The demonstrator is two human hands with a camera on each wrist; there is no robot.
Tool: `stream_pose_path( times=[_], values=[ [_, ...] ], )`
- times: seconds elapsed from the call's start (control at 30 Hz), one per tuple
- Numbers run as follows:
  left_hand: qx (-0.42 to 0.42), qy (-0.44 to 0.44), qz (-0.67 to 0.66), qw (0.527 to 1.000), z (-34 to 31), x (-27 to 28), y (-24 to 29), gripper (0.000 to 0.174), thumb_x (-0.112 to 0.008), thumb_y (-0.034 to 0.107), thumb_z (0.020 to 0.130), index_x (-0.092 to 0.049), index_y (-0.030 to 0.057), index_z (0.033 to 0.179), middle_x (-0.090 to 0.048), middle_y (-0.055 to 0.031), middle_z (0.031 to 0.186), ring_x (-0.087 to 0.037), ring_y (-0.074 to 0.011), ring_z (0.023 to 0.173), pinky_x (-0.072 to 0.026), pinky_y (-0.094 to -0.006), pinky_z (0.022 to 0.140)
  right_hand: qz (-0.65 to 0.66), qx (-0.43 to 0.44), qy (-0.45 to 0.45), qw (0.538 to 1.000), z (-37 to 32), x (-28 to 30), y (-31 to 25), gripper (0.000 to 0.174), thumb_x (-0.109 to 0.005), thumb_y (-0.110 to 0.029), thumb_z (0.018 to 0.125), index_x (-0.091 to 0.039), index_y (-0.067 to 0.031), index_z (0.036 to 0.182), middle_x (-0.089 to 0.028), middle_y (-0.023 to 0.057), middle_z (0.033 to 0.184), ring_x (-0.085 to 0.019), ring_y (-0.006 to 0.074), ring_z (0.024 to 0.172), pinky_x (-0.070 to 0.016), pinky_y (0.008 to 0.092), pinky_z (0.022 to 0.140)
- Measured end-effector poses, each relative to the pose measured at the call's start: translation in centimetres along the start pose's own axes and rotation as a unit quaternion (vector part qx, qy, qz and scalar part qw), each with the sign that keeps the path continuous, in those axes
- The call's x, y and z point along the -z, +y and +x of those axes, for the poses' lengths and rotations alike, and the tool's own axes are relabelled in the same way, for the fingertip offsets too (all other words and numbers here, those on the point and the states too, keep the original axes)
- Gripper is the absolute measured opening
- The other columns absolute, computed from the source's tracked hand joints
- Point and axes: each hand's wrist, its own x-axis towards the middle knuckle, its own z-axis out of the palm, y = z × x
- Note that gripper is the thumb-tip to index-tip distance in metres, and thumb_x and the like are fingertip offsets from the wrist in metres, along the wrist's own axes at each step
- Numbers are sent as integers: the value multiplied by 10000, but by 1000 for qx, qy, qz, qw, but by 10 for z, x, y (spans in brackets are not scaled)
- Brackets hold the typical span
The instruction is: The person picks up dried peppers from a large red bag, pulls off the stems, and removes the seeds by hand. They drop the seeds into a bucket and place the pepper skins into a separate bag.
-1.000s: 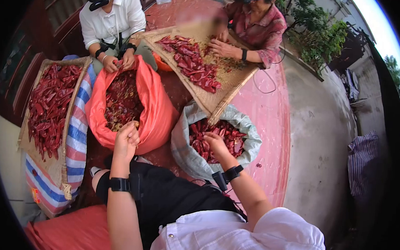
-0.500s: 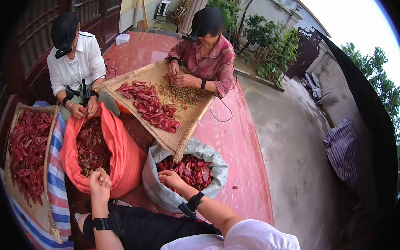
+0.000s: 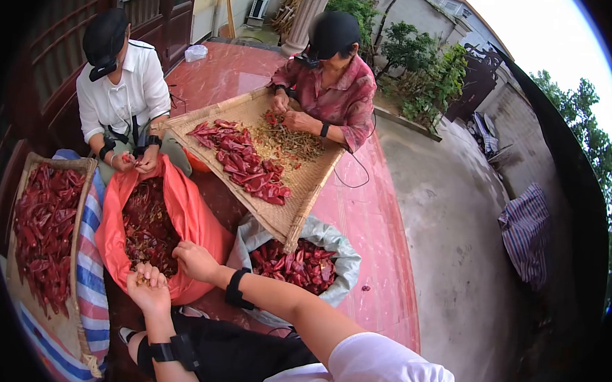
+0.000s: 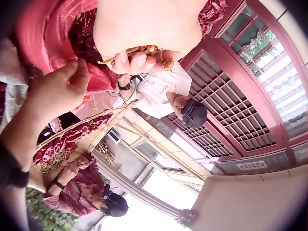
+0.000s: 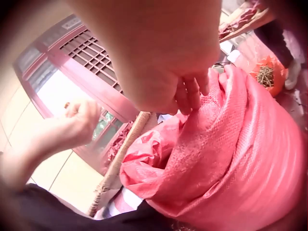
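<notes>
My left hand is at the near rim of the red woven bag, palm turned up. Its curled fingers hold a few chili stems, whose yellowish ends poke out in the left wrist view. My right hand hangs over the same bag's right rim with loosely bent fingers and nothing visible in them. Dark red dried chilies mixed with stems lie inside the bag. To the right, the pale sack is filled with broad red chilies.
A woven tray with chilies and stems juts over the pale sack. One person in white works at the red bag's far side, another in a patterned shirt at the tray. Another chili-filled tray lies at left on striped cloth.
My right hand has moved left from the pale sack to the red bag. The left hand stays by the red bag, still holding stems. The head view has tilted up.
</notes>
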Motion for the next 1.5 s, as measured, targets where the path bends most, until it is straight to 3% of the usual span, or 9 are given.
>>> stream_pose_path(
  times=[0.17, 0.3, 0.4, 0.57, 0.77, 1.03, 1.23, 1.3, 1.5],
  values=[
    [0, 9, -23, 1000, 5, 1, 2, 108, -438, 162, 794, -434, 68, 740, -384, -15, 640, -333, -117, 491, -284, -248, 432, -163, 84, -44, 982, 40, -22, 17, 158, -565, -46, 686, -598, -42, 840, -548, 86, 839, -504, 233, 932, -393, 310, 822],
    [5, 19, -32, 999, 10, 2, 3, 82, -442, 145, 779, -450, 64, 774, -415, -24, 681, -350, -119, 504, -292, -245, 435, -304, -70, -159, 937, 52, -50, 36, 200, -524, -159, 782, -654, -111, 925, -599, 48, 989, -528, 202, 1009, -358, 404, 893],
    [7, 31, -31, 999, 14, 4, 4, 83, -440, 141, 776, -457, 62, 793, -429, -27, 703, -364, -120, 512, -303, -247, 436, -513, 1, -437, 739, 59, -52, 15, 339, -458, -278, 860, -597, -153, 1143, -552, -1, 1220, -484, 178, 1152, -219, 483, 1013],
    [5, 37, -35, 999, 14, 6, 6, 85, -439, 137, 773, -461, 63, 807, -436, -26, 711, -372, -124, 515, -312, -252, 436, -443, -55, -461, 767, 57, -81, 26, 369, -446, -310, 871, -568, -163, 1186, -540, -13, 1231, -447, 188, 1193, -163, 467, 1051],
    [1, 37, -38, 999, 12, 7, 11, 74, -441, 139, 769, -454, 73, 800, -426, -21, 704, -369, -122, 509, -300, -250, 434, -458, -44, -458, 760, 57, -72, 27, 388, -494, -286, 838, -566, -99, 1170, -531, 63, 1239, -472, 208, 1172, -218, 439, 1030],
    [3, 44, -32, 999, 11, 7, 10, 71, -439, 139, 767, -452, 75, 794, -420, -18, 694, -368, -117, 504, -297, -248, 428, -435, -89, -323, 836, 41, -96, 55, 248, -538, -206, 785, -662, -100, 972, -565, 79, 1075, -473, 224, 1045, -369, 360, 854],
    [0, 40, -28, 999, 15, 11, 7, 77, -434, 144, 777, -457, 75, 799, -434, -21, 696, -368, -113, 500, -297, -242, 421, -418, 110, -225, 873, 43, -68, 36, 215, -500, -199, 793, -694, -164, 878, -568, -18, 1001, -469, 189, 990, -312, 389, 942],
    [2, 41, -28, 999, 16, 11, 5, 78, -434, 146, 780, -459, 75, 801, -440, -23, 700, -369, -112, 498, -297, -242, 417, -442, 187, -204, 853, 51, -62, 33, 161, -524, -200, 754, -677, -152, 750, -613, -25, 792, -499, 161, 942, -172, 456, 1073],
    [-18, 92, 2, 996, 16, 11, 2, 75, -449, 152, 771, -453, 84, 802, -491, -42, 732, -378, -112, 481, -294, -230, 393, -355, 220, -153, 896, 64, -37, 16, 144, -508, -160, 768, -644, -118, 751, -631, 17, 725, -586, 181, 819, -221, 426, 1041]
  ],
)
